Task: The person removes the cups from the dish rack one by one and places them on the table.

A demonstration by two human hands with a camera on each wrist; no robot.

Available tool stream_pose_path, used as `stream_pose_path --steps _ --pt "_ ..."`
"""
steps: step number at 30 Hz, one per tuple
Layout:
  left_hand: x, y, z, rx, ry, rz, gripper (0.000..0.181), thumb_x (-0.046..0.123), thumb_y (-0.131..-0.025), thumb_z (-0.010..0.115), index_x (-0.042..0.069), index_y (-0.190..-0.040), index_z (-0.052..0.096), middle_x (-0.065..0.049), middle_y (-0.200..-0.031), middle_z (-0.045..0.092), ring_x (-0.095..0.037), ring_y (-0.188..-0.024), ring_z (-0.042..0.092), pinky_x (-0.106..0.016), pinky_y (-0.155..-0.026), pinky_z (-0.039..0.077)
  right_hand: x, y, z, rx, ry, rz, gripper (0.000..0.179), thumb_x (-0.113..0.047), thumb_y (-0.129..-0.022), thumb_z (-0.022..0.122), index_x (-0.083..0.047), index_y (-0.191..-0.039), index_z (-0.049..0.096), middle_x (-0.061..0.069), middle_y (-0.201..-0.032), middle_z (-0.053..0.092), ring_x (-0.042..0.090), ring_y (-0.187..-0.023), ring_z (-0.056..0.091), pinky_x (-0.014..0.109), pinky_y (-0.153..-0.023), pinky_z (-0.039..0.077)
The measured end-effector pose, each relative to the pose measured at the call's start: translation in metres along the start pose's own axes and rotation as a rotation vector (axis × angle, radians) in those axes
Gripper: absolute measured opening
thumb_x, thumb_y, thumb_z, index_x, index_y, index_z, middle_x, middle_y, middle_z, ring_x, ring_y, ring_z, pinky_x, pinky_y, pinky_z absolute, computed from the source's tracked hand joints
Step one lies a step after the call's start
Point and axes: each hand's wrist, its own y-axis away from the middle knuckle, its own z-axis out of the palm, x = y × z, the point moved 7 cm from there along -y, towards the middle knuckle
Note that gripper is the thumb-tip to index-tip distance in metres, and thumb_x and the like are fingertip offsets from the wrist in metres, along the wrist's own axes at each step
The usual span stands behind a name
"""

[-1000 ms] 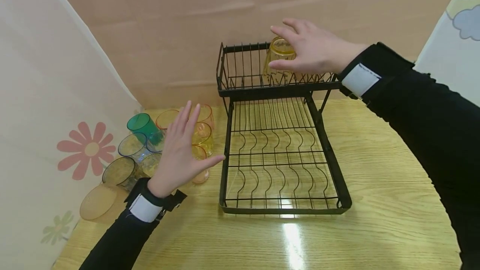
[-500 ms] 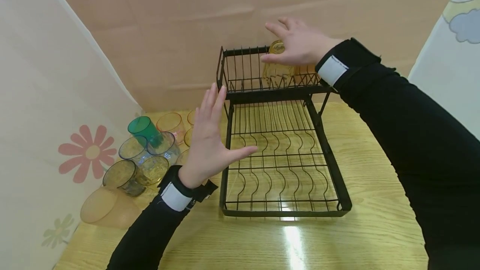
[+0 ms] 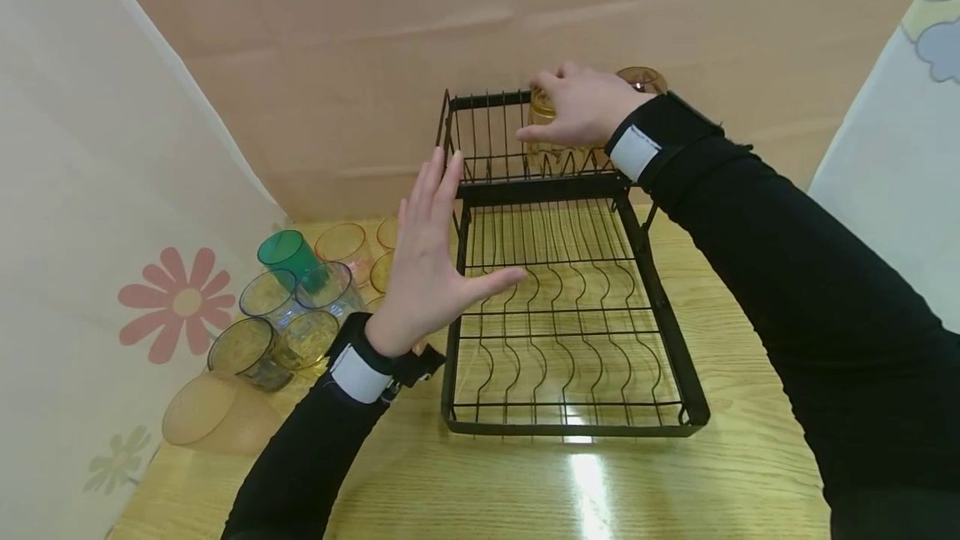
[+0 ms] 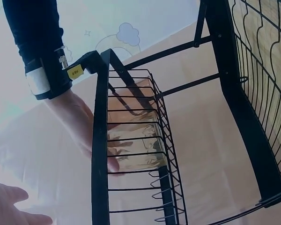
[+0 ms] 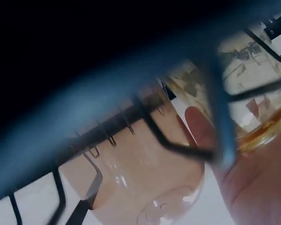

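Note:
In the head view, my right hand point(image 3: 581, 107) grips an upturned yellow glass point(image 3: 542, 111) in the upper basket of a black wire dish rack point(image 3: 540, 190). Seen from the left wrist, the glass point(image 4: 136, 145) sits behind the basket wires with fingers beside it. The right wrist view has a finger point(image 5: 199, 129) against the glass point(image 5: 253, 93). A brownish glass point(image 3: 641, 79) shows behind that wrist, in the same basket. My left hand point(image 3: 427, 273) is spread and holds nothing, hovering over the rack's left side and hiding some glasses behind it.
Several coloured glasses stand on the wooden table point(image 3: 420, 490) left of the rack, among them a green glass point(image 3: 288, 252), a grey glass point(image 3: 247, 348) and a large peach glass point(image 3: 217, 415). A peach curtain point(image 3: 337, 65) hangs close behind the rack.
My right hand has moved left and lower, its fingers drawing in round the yellow glass. My left hand has moved right and up, from over the glasses to the rack's edge.

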Motion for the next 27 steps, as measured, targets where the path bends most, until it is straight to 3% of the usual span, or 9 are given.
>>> stream_pose_path --steps 4,8,20,27 --pt "-0.003 -0.004 0.0 -0.008 0.02 -0.02 0.107 0.07 -0.068 0.059 0.028 -0.146 0.0 0.006 -0.151 -0.003 -0.016 -0.136 -0.003 -0.052 -0.102 0.001 0.002 0.0 0.0 0.044 0.015 0.002 0.081 -0.065 -0.082 0.044 -0.007 -0.136 0.024 0.025 -0.113 0.038 0.034 -0.083 0.049 0.044 -0.066 0.044" --pt "-0.008 -0.009 0.001 -0.038 0.047 -0.063 0.106 0.064 -0.068 0.064 0.031 -0.145 -0.002 0.008 -0.151 -0.004 -0.013 -0.135 -0.004 -0.05 -0.102 0.0 0.004 0.002 -0.001 0.091 0.015 0.007 0.077 -0.061 -0.081 0.051 -0.004 -0.13 0.03 0.023 -0.105 0.04 0.03 -0.075 0.048 0.039 -0.059 0.044" --pt "-0.027 -0.04 -0.015 -0.085 0.09 -0.155 0.095 0.061 -0.073 0.061 0.042 -0.141 -0.002 0.016 -0.148 -0.002 -0.002 -0.132 -0.005 -0.037 -0.104 0.0 0.002 0.013 -0.041 0.259 -0.153 0.038 0.077 -0.06 -0.081 0.052 -0.008 -0.135 0.031 0.023 -0.119 0.039 0.032 -0.092 0.045 0.04 -0.071 0.045" --pt "-0.037 -0.053 -0.016 -0.121 0.129 -0.214 0.091 0.061 -0.076 0.058 0.04 -0.142 -0.001 0.02 -0.147 -0.002 0.003 -0.131 -0.003 -0.032 -0.104 0.0 -0.005 0.025 -0.054 0.359 -0.312 0.073 0.071 -0.059 -0.08 0.053 -0.013 -0.131 0.035 0.014 -0.116 0.038 0.027 -0.096 0.043 0.036 -0.076 0.041"
